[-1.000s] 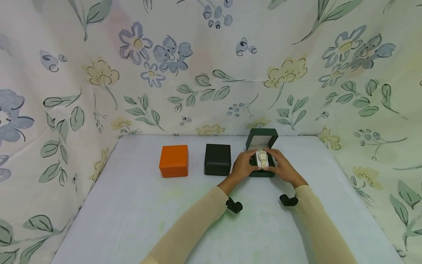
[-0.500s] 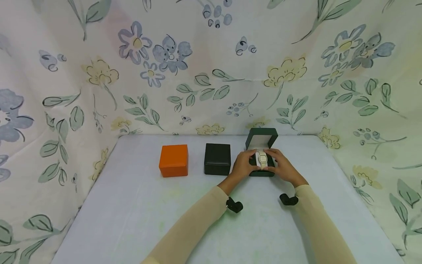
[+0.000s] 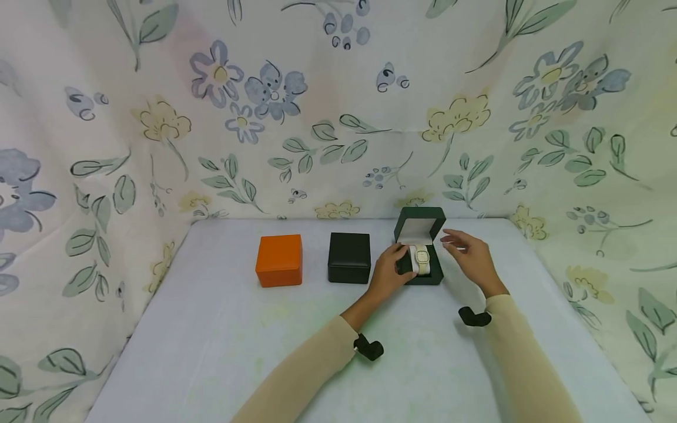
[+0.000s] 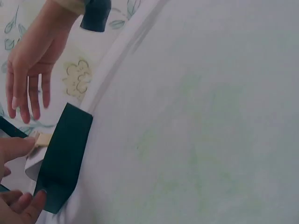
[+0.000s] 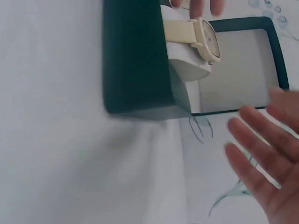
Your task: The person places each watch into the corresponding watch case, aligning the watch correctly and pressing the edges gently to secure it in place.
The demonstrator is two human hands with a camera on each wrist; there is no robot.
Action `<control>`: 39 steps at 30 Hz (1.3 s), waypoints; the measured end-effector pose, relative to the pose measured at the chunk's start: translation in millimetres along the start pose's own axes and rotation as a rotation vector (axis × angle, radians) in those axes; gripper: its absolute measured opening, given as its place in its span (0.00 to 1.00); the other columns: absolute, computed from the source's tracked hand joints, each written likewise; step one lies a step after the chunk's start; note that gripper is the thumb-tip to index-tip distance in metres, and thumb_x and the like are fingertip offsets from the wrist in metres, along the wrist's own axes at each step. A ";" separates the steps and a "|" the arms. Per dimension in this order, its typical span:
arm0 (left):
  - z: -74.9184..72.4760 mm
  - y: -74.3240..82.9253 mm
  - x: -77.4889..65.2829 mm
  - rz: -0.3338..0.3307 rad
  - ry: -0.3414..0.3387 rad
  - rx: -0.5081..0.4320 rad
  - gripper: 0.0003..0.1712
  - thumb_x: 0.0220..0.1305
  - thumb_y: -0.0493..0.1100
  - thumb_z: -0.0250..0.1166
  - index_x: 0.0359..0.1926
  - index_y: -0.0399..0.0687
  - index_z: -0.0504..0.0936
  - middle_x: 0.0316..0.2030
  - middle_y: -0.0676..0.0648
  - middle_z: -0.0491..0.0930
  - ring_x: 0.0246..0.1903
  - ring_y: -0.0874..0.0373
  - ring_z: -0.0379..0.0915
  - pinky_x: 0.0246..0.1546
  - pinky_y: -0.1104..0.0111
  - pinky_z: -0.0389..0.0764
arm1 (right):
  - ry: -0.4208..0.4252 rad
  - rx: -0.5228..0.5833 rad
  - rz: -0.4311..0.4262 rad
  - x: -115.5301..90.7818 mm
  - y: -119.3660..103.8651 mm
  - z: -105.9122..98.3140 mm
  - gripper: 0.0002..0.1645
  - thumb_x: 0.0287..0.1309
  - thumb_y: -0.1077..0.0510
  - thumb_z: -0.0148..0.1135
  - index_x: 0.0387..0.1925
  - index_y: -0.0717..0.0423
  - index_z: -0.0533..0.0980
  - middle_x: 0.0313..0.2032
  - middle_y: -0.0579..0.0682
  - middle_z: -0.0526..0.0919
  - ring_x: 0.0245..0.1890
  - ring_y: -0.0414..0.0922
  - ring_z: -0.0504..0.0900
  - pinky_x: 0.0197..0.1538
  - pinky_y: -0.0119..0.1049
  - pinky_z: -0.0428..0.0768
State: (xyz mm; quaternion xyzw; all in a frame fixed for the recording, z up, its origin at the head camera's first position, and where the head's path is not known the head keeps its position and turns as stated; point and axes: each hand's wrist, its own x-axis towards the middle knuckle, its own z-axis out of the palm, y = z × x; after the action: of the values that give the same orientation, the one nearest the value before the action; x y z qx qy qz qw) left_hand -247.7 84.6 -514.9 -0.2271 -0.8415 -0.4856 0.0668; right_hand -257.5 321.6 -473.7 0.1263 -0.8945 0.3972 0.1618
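Note:
A dark green watch box (image 3: 418, 281) stands with its lid (image 3: 421, 220) raised, at the table's back right. Inside it, a pale-strapped wristwatch (image 3: 422, 257) wraps round a white cushion (image 5: 189, 67). My left hand (image 3: 388, 270) holds the box at its left side, thumb at the front wall and fingers near the cushion; part of that grip is hidden. Off to the box's right, my right hand (image 3: 473, 258) hovers apart from it with relaxed fingers, holding nothing. Those spread fingers (image 5: 254, 179) also show in the right wrist view.
A black box (image 3: 349, 258) with its lid down stands left of the green one. Farther left is an orange box (image 3: 279, 261), also closed. White cloth covers the table (image 3: 238, 352), and a floral curtain (image 3: 328, 88) hangs behind it.
My right hand has let go of the cushion area and moved right, away from the green box. My left hand has shifted slightly but stays at the box's left side.

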 end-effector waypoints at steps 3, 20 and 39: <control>1.2 3.8 -4.8 -0.029 0.013 -0.022 0.43 0.59 0.41 0.77 0.71 0.34 0.68 0.71 0.32 0.64 0.61 0.42 0.72 0.53 0.62 0.81 | 0.179 0.003 -0.019 7.6 -1.8 -7.3 0.15 0.70 0.64 0.61 0.55 0.64 0.82 0.40 0.59 0.89 0.35 0.30 0.84 0.36 0.14 0.77; 5.2 1.8 -11.2 -0.187 -0.038 -0.216 0.49 0.60 0.36 0.75 0.74 0.27 0.57 0.74 0.31 0.57 0.73 0.42 0.58 0.60 0.62 0.80 | -0.051 0.022 0.075 69.1 -24.6 -17.7 0.32 0.78 0.45 0.50 0.71 0.61 0.68 0.68 0.61 0.72 0.61 0.62 0.78 0.48 0.38 0.86; 10.6 -8.5 -11.4 -0.217 -0.001 -0.243 0.45 0.60 0.33 0.74 0.73 0.27 0.61 0.73 0.33 0.62 0.71 0.45 0.61 0.59 0.66 0.79 | -0.250 0.166 0.214 74.6 -19.3 -1.3 0.39 0.74 0.35 0.50 0.72 0.57 0.68 0.70 0.62 0.68 0.68 0.61 0.69 0.54 0.58 0.83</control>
State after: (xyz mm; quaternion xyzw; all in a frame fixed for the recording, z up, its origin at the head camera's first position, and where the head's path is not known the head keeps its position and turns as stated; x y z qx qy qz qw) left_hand -240.2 86.4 -531.0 -0.1413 -0.7962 -0.5881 -0.0145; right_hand -318.7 302.7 -430.9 0.0918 -0.8801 0.4658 -0.0049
